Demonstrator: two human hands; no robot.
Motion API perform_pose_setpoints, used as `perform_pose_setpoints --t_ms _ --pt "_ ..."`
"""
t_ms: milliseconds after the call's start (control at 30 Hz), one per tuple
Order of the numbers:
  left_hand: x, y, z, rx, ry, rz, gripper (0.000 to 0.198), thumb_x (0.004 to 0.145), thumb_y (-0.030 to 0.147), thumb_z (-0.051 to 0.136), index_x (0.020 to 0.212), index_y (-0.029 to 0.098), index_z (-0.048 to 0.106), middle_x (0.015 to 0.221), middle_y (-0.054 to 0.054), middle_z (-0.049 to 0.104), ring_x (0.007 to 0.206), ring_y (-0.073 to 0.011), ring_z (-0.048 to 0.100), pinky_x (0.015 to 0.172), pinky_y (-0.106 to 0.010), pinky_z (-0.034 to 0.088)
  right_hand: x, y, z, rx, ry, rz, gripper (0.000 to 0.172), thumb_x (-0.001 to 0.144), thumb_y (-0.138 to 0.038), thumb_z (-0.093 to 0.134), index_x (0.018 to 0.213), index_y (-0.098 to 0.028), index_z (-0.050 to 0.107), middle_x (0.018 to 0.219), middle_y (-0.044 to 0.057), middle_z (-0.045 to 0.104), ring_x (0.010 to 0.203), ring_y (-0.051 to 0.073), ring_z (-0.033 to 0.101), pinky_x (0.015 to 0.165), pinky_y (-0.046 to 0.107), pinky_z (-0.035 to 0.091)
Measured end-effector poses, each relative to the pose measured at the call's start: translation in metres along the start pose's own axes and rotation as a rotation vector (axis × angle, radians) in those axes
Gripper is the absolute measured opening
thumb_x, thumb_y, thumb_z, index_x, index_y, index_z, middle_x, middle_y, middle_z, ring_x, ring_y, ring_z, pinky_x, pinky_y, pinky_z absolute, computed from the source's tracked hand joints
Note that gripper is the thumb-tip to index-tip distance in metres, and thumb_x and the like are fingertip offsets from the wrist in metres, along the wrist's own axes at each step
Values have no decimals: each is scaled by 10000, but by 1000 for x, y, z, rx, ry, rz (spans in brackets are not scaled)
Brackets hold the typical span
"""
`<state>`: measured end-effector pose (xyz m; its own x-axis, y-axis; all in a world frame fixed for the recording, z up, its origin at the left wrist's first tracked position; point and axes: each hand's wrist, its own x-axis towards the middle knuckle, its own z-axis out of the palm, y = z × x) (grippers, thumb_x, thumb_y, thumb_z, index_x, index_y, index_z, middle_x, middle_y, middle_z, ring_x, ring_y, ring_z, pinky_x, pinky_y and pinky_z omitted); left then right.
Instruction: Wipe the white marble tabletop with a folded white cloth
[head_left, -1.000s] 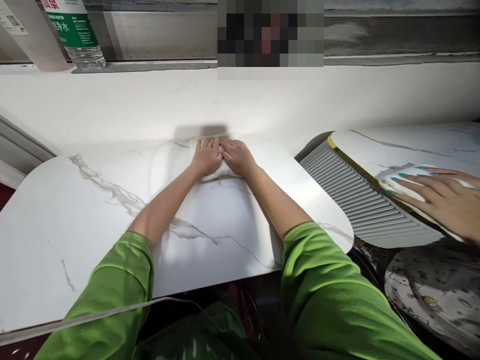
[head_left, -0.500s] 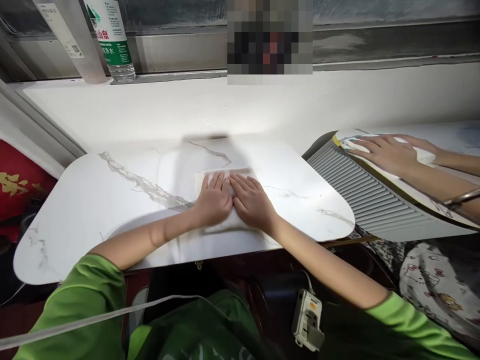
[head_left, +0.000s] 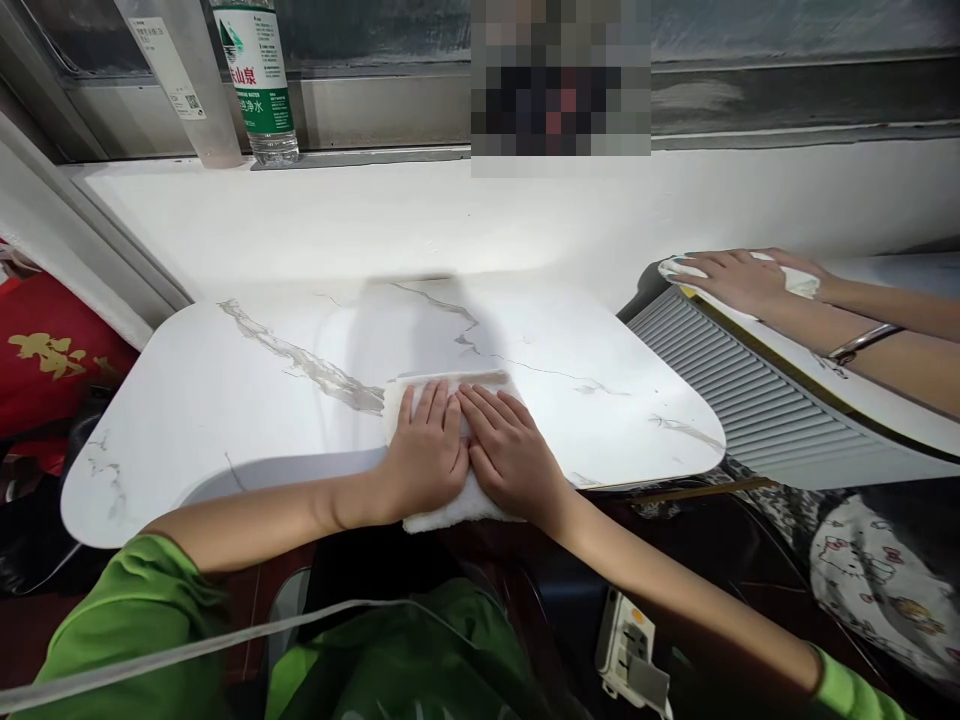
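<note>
A white cloth [head_left: 450, 508] lies flat on a white marble-patterned tabletop [head_left: 247, 400], and its near edge hangs over the front edge. My left hand [head_left: 426, 450] presses flat on the left part of the cloth, fingers stretched out and pointing away from me. Beside it, my right hand [head_left: 511, 450] rests flat on the cloth's right part, also with straight fingers. The two hands touch or nearly touch at the thumbs and index fingers. Neither is gripping the cloth.
On the sill stand a labelled water bottle [head_left: 259, 90] and a frosted bottle [head_left: 184, 90]. At right, another person's hands [head_left: 739, 282] press a white cloth on a second tabletop. A power strip [head_left: 628, 645] sits below the table; a white cable [head_left: 225, 645] crosses my front.
Both my hands and the cloth have slid towards me, to the table's front edge. The other person's hands have moved away from me with their cloth. The view has shifted slightly.
</note>
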<state>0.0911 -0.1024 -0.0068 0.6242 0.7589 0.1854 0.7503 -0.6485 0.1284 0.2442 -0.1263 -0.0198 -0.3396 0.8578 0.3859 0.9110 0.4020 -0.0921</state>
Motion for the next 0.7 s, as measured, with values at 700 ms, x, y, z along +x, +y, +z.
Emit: perform_pose_setpoints --t_ms 700 --pt "159 -161 2 -5 -50 -129 529 968 216 297 1459 43 389 1572 -183 382 1484 -248 311 1230 -461 192 216 63 84 145 -31 129 480 895 -149 355 1303 -74 596 1427 160 572 1355 271 473 1143 440 294"
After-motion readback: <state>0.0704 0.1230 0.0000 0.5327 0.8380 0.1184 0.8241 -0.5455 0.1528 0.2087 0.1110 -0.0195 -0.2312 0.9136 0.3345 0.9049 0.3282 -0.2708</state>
